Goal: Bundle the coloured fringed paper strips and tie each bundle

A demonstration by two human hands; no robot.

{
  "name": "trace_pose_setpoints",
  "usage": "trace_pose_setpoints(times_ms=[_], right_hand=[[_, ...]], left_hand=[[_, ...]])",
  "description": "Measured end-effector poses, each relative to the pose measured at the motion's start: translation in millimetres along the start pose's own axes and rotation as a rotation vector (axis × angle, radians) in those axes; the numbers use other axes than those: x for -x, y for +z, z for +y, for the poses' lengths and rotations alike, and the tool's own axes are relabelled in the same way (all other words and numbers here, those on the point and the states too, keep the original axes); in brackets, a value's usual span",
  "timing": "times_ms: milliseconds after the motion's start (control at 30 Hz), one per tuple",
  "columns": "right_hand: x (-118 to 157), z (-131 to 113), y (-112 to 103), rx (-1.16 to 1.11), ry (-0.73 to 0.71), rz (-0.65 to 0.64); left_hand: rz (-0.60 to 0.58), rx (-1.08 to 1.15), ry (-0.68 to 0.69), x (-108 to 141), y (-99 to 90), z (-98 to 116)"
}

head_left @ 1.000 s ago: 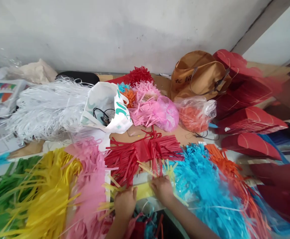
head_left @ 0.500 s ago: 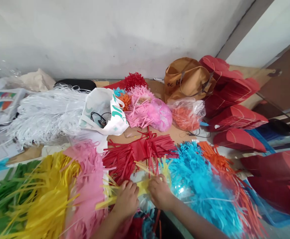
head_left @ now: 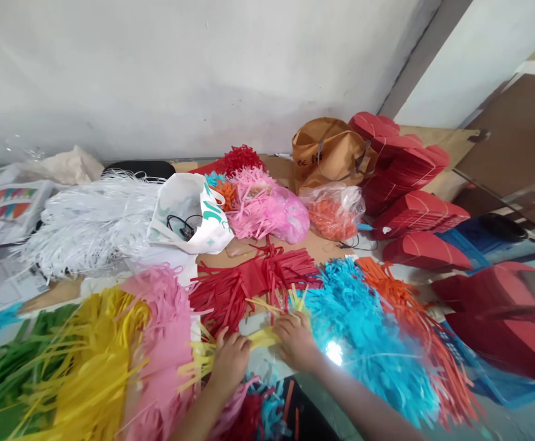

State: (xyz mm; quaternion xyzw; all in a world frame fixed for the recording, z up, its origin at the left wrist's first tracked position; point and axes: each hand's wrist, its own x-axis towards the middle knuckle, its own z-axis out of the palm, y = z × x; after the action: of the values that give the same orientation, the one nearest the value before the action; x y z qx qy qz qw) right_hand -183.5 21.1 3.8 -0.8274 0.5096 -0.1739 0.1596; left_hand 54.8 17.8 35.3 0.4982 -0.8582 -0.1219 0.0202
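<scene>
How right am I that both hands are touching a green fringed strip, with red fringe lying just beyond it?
One slip: the fringed strip touched by the left hand and right hand is yellow, not green, as the head view shows. Red fringe does lie just beyond it.

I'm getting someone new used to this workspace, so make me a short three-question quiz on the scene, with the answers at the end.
1. What colour is the strip that the left hand and right hand touch?
2. True or false: the pink bag sits between the tote and the clear bag.
3. Which is nearer the camera, the brown bag or the green fringe?

Key: 1. Yellow. 2. True. 3. The green fringe.
</scene>
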Motion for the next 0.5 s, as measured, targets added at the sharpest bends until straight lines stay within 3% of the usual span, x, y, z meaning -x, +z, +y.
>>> trace_pose_setpoints(times_ms=[167, 333, 500], right_hand=[[13.1, 9.6, 16.2, 0.076, -0.041, 0.126], [28.0, 15.8, 22.8, 0.042, -0.042, 0.112], [27.2, 13.4, 13.7, -0.042, 0.056, 0.069]], left_hand=[[0.021, 0.041, 0.007, 8.2, 8.9, -8.1], [0.039, 0.087, 0.031, 15.7, 17.3, -12.8], [0.063, 0.161, -0.040, 20.9, 8.3, -11.8]])
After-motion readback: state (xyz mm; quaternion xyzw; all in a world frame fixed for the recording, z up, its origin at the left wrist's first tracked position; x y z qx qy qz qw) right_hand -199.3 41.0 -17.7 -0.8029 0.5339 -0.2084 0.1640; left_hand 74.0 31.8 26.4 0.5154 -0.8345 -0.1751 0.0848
